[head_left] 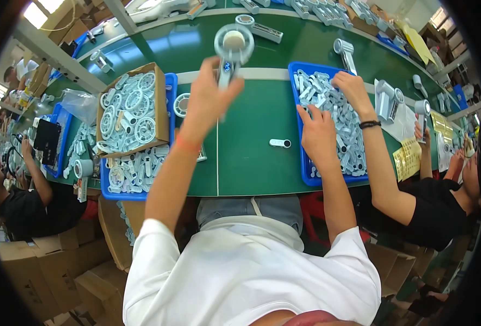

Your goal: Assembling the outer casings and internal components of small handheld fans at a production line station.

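My left hand (205,100) is raised over the green table, fingers and thumb closed around the handle of a pale handheld fan (234,44). The fan has a round ring-shaped head and a lit blue display on its body. My right hand (321,136) reaches over the left rim of a blue tray (305,163) heaped with small pale-blue plastic parts (349,141). Its fingers are apart and bent down toward the parts; I see nothing held in them. Between my hands, a small oblong pale part (280,143) with a dark round end lies on the table.
A co-worker's hand (349,87) with a black bracelet reaches into the same tray from the right. On the left, a cardboard box (161,108) of ring-shaped parts rests on another blue tray (110,194). More fans (265,31) lie beyond. A metal post (61,57) stands at left.
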Demonstrator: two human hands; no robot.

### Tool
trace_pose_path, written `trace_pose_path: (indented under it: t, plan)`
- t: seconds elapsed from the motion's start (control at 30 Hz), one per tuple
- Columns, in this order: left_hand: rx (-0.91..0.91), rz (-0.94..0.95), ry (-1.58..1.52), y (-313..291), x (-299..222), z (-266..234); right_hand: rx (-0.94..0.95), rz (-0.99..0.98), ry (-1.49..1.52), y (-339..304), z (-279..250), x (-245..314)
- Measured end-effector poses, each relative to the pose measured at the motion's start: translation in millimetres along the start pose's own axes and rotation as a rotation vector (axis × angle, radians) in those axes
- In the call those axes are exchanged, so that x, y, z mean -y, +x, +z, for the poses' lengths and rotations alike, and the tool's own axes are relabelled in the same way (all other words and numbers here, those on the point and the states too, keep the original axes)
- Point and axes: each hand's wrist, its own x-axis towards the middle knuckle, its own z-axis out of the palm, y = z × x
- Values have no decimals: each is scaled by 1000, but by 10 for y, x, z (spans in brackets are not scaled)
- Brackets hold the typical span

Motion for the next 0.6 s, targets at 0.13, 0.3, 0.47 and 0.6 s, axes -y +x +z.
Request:
trace_pose_path:
  t: [0.13, 0.3, 0.47, 0.6]
  plan:
    - [-155, -171, 567, 1397, 525, -218, -31, -28, -42, 13, 16, 62]
    - [-447, -455, 878, 1828, 1136, 56, -99, -40, -25, -76, 68, 7]
    - [-403, -21, 645, 2042, 738, 817, -44, 7, 20, -66, -10, -22]
    - [-343, -537, 182, 2348, 545, 1613, -90, 41, 30, -8, -27, -31]
